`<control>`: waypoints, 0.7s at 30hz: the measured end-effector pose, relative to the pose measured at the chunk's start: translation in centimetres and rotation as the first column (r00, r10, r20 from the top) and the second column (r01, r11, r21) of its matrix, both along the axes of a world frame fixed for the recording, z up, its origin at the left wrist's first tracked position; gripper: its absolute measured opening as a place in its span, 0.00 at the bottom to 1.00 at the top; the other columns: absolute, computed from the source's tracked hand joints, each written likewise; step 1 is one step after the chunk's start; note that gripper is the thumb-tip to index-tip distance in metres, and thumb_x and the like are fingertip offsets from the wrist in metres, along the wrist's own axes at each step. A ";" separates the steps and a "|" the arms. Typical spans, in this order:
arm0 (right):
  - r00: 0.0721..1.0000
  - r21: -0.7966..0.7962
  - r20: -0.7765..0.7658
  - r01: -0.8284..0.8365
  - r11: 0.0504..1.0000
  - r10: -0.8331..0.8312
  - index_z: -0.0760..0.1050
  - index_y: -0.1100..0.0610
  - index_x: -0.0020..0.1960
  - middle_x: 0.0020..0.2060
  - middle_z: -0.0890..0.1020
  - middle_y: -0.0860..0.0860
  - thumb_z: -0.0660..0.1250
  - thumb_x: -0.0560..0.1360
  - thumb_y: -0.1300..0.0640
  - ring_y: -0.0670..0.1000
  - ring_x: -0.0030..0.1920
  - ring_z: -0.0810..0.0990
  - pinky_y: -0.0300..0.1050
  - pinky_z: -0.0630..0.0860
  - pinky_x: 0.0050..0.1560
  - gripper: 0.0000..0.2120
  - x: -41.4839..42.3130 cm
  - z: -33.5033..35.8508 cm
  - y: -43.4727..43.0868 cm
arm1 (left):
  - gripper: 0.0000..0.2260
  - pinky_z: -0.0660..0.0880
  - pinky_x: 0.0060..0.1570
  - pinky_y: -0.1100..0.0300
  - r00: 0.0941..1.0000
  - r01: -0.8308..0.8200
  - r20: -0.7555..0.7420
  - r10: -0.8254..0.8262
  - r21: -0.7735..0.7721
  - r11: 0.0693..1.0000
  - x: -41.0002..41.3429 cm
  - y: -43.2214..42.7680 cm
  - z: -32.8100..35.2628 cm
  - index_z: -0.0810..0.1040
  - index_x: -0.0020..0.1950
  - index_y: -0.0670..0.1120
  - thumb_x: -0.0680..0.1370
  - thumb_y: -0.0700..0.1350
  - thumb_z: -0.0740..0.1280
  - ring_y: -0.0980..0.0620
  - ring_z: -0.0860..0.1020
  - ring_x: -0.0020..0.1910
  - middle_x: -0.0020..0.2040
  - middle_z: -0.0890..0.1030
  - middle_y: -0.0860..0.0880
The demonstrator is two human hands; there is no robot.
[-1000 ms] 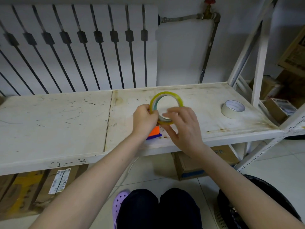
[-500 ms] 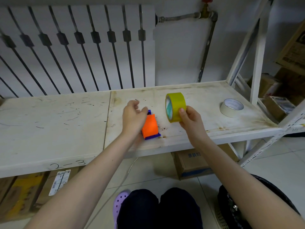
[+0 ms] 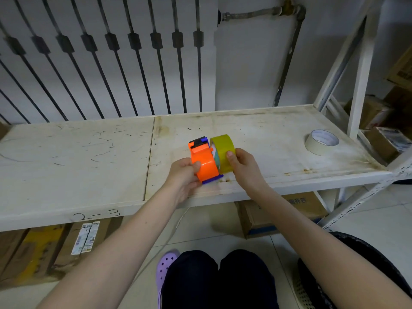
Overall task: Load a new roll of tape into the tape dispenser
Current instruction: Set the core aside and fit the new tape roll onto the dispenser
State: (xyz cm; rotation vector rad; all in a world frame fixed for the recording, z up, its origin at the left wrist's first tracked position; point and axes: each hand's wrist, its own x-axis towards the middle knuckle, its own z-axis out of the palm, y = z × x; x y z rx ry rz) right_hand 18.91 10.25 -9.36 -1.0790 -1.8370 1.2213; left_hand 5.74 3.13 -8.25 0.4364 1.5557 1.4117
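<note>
An orange tape dispenser (image 3: pixel 204 162) with a blue base stands near the front edge of the white shelf (image 3: pixel 89 157). My left hand (image 3: pixel 184 177) grips its near left side. A yellow roll of tape (image 3: pixel 223 152) stands on edge pressed against the dispenser's right side. My right hand (image 3: pixel 242 167) holds the roll, thumb on its outer face. How far the roll sits on the dispenser's hub is hidden.
A cream roll of masking tape (image 3: pixel 321 142) lies flat at the shelf's right end beside a white upright post (image 3: pixel 361 81). A radiator (image 3: pixel 111 59) stands behind the shelf. Cardboard boxes (image 3: pixel 287 210) sit under it, and a black basket (image 3: pixel 365 264) is at the lower right.
My right hand has brought the yellow roll leftward against the dispenser's right side. My left hand shifted from the dispenser's top to gripping its near left side.
</note>
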 end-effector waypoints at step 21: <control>0.957 0.010 0.241 -0.169 0.986 0.162 0.64 0.60 0.63 0.50 0.73 0.53 0.50 0.82 0.52 0.50 0.47 0.73 0.41 0.69 0.42 0.15 -0.2 -0.5 -0.9 | 0.07 0.74 0.27 0.64 0.970 0.138 -0.205 -0.129 0.028 0.990 0.9 0.1 -0.3 0.74 0.46 0.42 0.81 0.41 0.59 0.51 0.74 0.34 0.37 0.76 0.46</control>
